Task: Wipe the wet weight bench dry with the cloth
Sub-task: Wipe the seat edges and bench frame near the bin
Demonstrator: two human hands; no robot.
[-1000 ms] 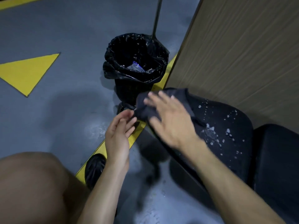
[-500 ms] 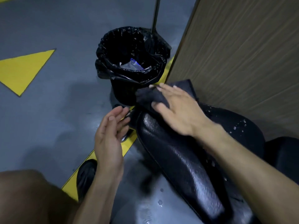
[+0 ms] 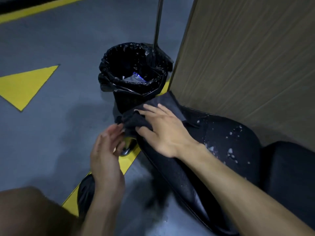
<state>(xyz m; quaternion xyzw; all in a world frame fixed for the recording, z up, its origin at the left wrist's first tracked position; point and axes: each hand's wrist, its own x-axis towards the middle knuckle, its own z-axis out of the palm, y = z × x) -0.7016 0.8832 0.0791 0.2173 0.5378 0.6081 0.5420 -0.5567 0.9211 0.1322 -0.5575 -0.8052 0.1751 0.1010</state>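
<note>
A black padded weight bench (image 3: 226,147) runs from the centre to the lower right, with white water droplets scattered on its top. A dark cloth (image 3: 163,106) lies bunched over the bench's far end. My right hand (image 3: 163,132) presses flat on the cloth, fingers spread, thumb hooked around its near fold. My left hand (image 3: 106,155) hovers just left of the bench end, fingers slightly curled, fingertips touching the cloth's hanging edge and holding nothing.
A bin lined with a black bag (image 3: 134,75) stands right behind the bench end, a thin pole (image 3: 157,21) rising beside it. A wood-grain wall panel (image 3: 247,53) borders the bench on the right. The grey floor has yellow markings (image 3: 25,86). My knee (image 3: 30,212) shows lower left.
My right hand has shifted with the cloth at the bench end. My left hand has come closer to the cloth's edge. The view has tilted, showing more droplets again.
</note>
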